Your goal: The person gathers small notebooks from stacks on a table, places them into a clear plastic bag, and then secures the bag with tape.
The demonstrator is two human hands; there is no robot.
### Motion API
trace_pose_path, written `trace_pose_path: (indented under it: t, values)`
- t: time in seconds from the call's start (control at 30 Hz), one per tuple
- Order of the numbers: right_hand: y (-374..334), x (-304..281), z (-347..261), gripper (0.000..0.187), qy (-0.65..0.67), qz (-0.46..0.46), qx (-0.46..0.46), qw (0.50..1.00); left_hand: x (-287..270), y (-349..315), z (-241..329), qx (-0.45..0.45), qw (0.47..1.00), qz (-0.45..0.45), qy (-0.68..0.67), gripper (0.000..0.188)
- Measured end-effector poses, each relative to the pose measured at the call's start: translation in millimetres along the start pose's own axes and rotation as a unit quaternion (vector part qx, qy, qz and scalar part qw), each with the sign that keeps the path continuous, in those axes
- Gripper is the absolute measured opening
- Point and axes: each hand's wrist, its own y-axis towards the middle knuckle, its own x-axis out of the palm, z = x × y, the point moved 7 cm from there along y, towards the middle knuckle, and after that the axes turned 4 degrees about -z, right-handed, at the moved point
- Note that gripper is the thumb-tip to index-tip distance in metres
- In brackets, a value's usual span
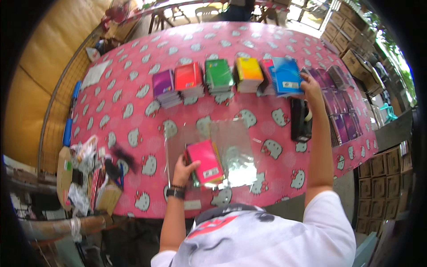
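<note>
My left hand [181,172] is closed on a small stack of spiral notebooks, with a pink notebook [205,161] on top and yellow edges showing below. The stack is above clear plastic sheets [238,144] near the table's front. Farther off to the right, my right hand [310,87] grips the right edge of a blue spiral notebook [285,73]. That notebook partly covers a pink one [267,71]. Leftward from there stand piles of yellow notebooks [249,69], green notebooks [218,73], red notebooks [188,76] and purple notebooks [163,83].
A black tape dispenser [300,122] lies below my right hand. Wrapped purple notebooks [340,104] cover the right side of the pink patterned tablecloth [147,115]. A cluttered box [91,178] sits at the front left. Cartons [382,187] are stacked right of the table.
</note>
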Motion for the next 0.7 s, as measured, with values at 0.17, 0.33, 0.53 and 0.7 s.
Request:
trace_pose_path:
  t: [0.17,0.33,0.53,0.7]
  values:
    - [-190.5,178.1,70.2,0.046,0.343,-0.211,0.162,0.901,-1.8,0.9,-11.2,-0.021,0.979,-0.018,-0.200,0.065]
    - [-257.6,236.8,97.2,0.089,-0.082,-0.219,0.085,0.969,20.5,-9.9,13.3,0.067,0.997,-0.009,-0.034,0.078]
    - [-242.8,218.1,32.4,0.092,0.240,-0.215,0.046,0.946,54.1,-32.9,78.7,0.170,0.981,-0.073,-0.056,0.081]
    - [-231.8,210.1,33.1,0.094,0.129,-0.274,-0.087,0.949,47.0,-34.7,74.6,0.242,0.956,-0.125,0.110,0.088]
